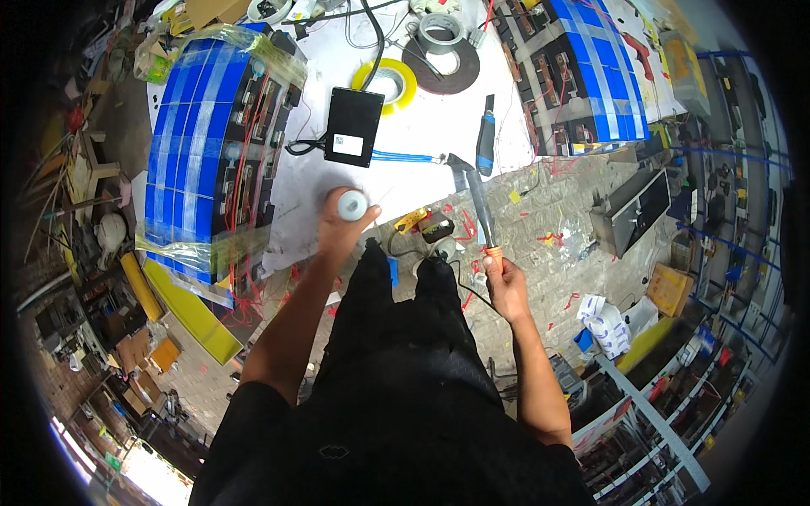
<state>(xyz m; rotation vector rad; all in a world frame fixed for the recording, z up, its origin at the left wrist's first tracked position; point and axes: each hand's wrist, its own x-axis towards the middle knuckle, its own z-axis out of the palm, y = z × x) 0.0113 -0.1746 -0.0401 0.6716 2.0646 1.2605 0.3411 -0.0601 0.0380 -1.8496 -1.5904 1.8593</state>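
My left hand [342, 228] is wrapped round an upright white cylinder [353, 205], seen from above, at the table's near edge. My right hand [506, 291] grips the orange handle of a long metal tool [479, 202], apparently a soldering iron, whose angled head rests by the table edge beside the end of blue wires [401, 157]. These wires run from a black rectangular box [354, 105] with black cables. Just right of the tool's head lies a blue-and-black utility knife [487, 131]. Rolls of yellow tape [401, 80] and grey tape [440, 27] lie farther back.
Blue battery packs with red wires flank the white tabletop [299, 194] at left [181, 156] and right [612, 93]. The tiled floor [548, 211] holds red scraps, a white bag [603, 325] and a cardboard box [671, 287]. Racks stand at the right.
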